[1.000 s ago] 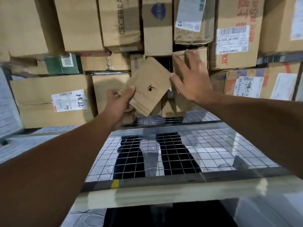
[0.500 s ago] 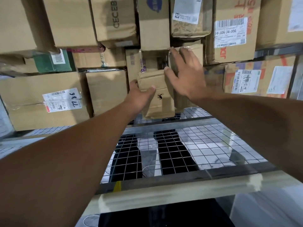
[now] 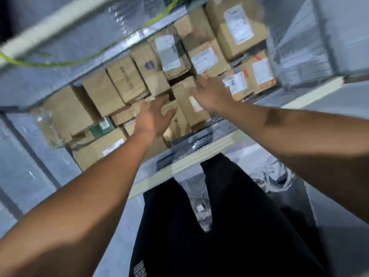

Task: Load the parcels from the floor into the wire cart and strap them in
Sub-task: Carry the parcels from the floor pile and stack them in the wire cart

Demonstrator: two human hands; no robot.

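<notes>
In the wire cart [image 3: 199, 158], the left hand [image 3: 153, 118] presses flat on the small parcel [image 3: 178, 126], wedged among stacked boxes [image 3: 111, 90]. The right hand [image 3: 211, 94] lies flat against the tall box [image 3: 184, 105]. Push squarely, so it seats snugly before strapping.

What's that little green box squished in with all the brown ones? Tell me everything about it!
The green box is small, with a white label too blurred to read. Only part shows: brown cardboard boxes crowd around it, low on the stack's left. The left hand is nearby, not touching it.
</notes>
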